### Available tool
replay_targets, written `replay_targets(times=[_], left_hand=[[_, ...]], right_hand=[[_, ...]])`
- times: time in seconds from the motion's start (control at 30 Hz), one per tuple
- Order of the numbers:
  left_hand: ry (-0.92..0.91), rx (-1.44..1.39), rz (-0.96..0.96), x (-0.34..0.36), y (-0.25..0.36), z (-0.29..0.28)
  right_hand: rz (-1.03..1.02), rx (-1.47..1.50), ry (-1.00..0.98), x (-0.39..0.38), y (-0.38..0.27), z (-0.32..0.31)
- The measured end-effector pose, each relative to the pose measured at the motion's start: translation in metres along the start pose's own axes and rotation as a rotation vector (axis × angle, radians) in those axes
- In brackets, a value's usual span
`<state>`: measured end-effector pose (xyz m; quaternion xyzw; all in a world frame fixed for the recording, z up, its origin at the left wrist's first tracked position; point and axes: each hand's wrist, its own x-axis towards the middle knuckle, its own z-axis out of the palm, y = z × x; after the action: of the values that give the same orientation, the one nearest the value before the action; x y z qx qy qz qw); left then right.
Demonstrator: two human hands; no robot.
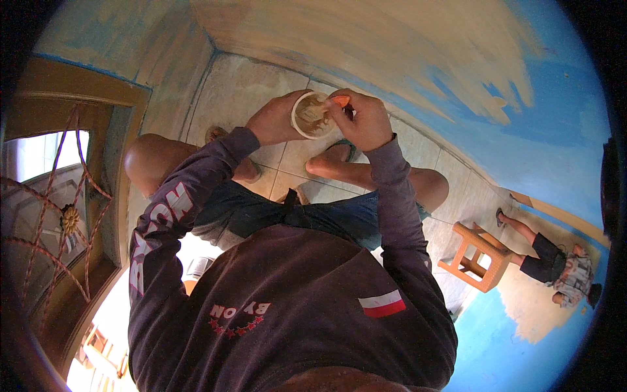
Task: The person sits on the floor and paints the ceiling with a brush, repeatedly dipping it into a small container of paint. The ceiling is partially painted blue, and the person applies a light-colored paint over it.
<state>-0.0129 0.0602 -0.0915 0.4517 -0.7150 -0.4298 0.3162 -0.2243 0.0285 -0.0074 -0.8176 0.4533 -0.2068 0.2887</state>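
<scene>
Wrapped around the side of a small white tub (298, 124) is my left hand (275, 120), closed on it and holding it above the tiled floor between my knees. Tan, creamy paint (311, 116) coats the inside of the tub. My right hand (367, 123) is closed around a paintbrush (341, 100) with an orange handle, at the tub's right rim. The brush's head points into the tub, and my fingers partly hide it.
Ahead and to the right rises a blue wall (555, 111) partly covered with tan strokes. An orange-brown plastic stool (501, 264) stands at the right, with another person (548, 261) beyond it. A brown door frame (124, 95) with hanging cords is at the left.
</scene>
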Motion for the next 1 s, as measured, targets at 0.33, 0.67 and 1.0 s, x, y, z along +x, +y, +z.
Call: replay_targets(times=[0.33, 0.67, 1.0], left_hand=[[0.007, 0.015, -0.017, 0.002, 0.01, -0.004], [0.077, 0.068, 0.015, 0.002, -0.004, -0.003], [0.092, 0.032, -0.022, 0.003, 0.001, -0.008]], right_hand=[[0.054, 0.178, 0.215, -0.01, 0.015, -0.007], [0.368, 0.673, 0.386, -0.021, 0.047, -0.005], [0.498, 0.866, 0.427, -0.037, 0.062, -0.001]])
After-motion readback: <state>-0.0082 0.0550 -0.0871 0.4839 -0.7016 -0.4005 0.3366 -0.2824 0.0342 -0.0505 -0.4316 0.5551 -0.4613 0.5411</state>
